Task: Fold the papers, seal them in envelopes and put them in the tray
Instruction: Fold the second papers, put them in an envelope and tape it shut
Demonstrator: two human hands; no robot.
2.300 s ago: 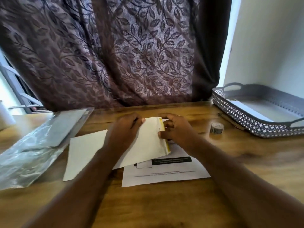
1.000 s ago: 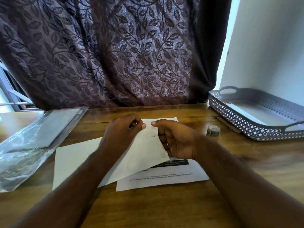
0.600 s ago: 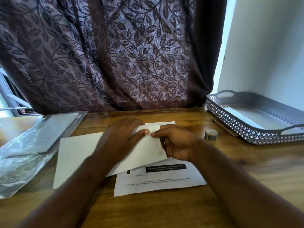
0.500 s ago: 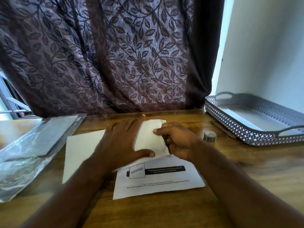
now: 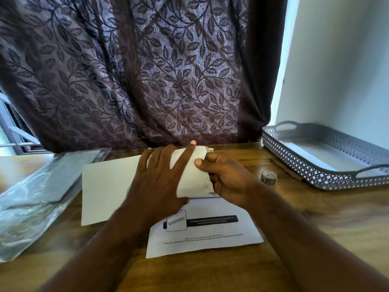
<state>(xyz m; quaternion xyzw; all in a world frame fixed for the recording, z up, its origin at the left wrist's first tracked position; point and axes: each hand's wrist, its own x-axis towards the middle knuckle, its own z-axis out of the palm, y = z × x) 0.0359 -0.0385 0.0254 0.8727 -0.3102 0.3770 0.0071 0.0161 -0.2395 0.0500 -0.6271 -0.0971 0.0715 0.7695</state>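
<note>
Head view: envelope (image 5: 192, 181) lies under flat left hand (image 5: 160, 182), right hand (image 5: 228, 180) pinching its end

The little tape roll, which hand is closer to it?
Right. The right hand grips the envelope at its end, beside the tape roll but not touching it. The left hand presses flat on the envelope, farther off on the right hand's other side.

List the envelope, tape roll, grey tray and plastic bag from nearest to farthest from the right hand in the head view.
1. envelope, gripped by the right hand
2. tape roll, just to its right
3. grey tray, far right
4. plastic bag, far left
</note>
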